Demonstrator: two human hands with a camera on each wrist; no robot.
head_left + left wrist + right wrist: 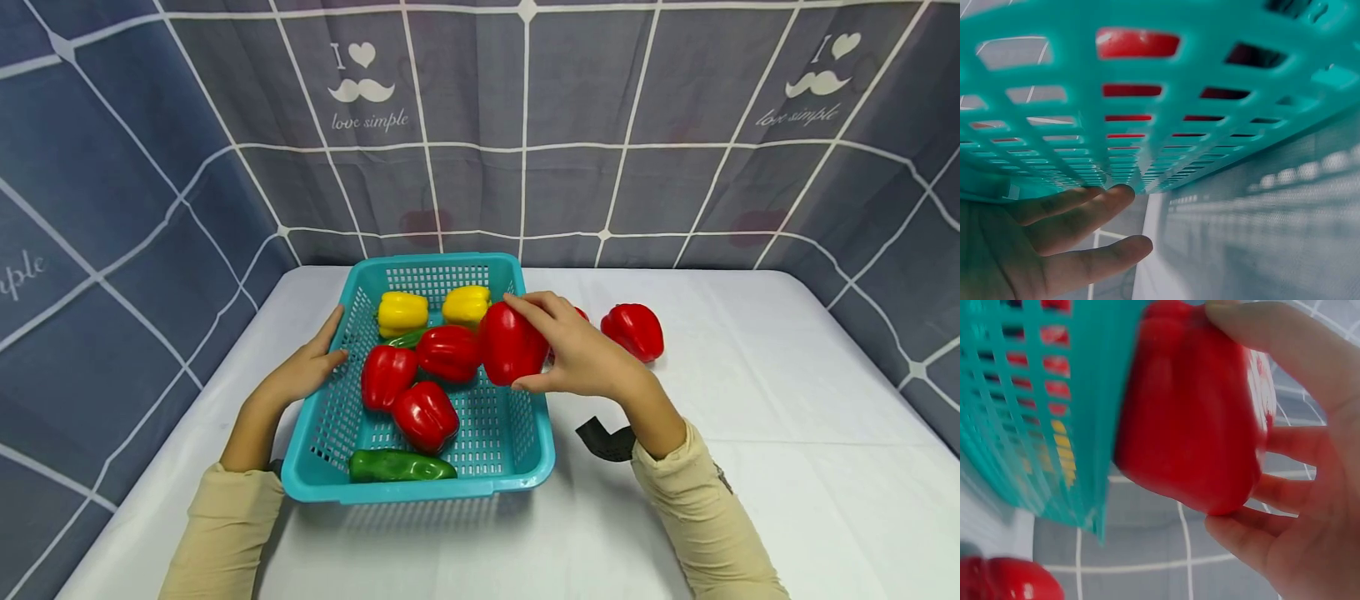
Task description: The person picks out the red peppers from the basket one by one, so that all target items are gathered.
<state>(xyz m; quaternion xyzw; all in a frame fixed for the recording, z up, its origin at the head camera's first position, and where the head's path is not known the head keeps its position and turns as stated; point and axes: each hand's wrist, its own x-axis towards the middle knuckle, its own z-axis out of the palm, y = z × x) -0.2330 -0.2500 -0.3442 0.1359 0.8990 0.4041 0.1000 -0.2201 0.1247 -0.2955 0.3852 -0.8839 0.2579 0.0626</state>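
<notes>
My right hand (581, 350) grips a red bell pepper (512, 343) over the right rim of the turquoise basket (542, 446). In the right wrist view the thumb and fingers wrap around the pepper (1191, 412), which overlaps the basket's rim. My left hand (306, 367) rests against the basket's left side, its fingers (1094, 265) extended along the slotted wall. Inside the basket lie several red bell peppers (426, 417), a yellow bell pepper (402, 314), another yellow one (467, 306), and a long green pepper (401, 466) near the front wall. A second green piece (407, 338) is partly hidden.
A red bell pepper (633, 332) sits on the white tabletop (787, 392), right of the basket. Another red one is mostly hidden behind my right hand. A black strip (606, 440) lies near the right wrist. Grey checked curtain (577, 192) surrounds the table's back and sides.
</notes>
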